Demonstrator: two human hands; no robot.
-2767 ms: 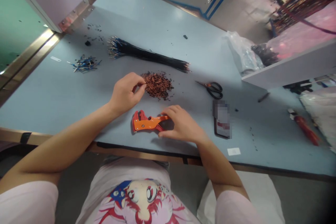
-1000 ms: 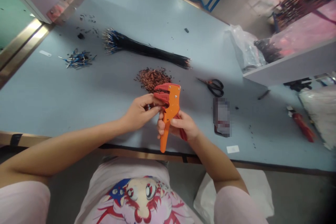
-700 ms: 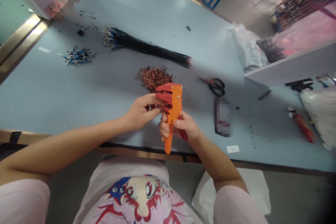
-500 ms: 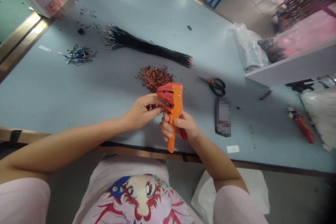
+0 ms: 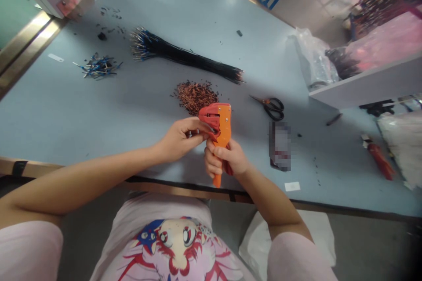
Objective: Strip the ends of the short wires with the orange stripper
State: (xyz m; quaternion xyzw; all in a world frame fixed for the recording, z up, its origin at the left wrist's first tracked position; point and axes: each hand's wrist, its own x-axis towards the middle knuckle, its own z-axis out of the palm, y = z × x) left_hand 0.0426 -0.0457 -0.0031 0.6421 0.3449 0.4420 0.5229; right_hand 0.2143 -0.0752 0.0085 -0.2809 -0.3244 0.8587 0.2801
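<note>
An orange and red wire stripper (image 5: pixel 224 125) is upright in my right hand (image 5: pixel 227 158), whose fingers wrap round its handles. My left hand (image 5: pixel 184 138) is at the red jaws, thumb and fingers pinched close together; what they hold, if anything, is too small to make out. Just beyond the tool lies a heap of short copper-coloured wire ends (image 5: pixel 196 96). Farther back, a long bundle of black wires (image 5: pixel 191 58) with blue and silver terminals at its left end rests on the blue-grey table (image 5: pixel 132 109).
Black-handled scissors (image 5: pixel 273 107) and a blurred-out phone-like object (image 5: pixel 280 147) lie to the right. A small pile of blue-ended wire pieces (image 5: pixel 99 68) is at the left. Red-handled pliers (image 5: pixel 379 158) lie far right, below a shelf (image 5: pixel 365 79) with plastic bags.
The red jaw part of the wire stripper has shifted against the orange body, and its handles are squeezed closer in my right hand. The tool moved slightly right; my left hand stays by the jaws.
</note>
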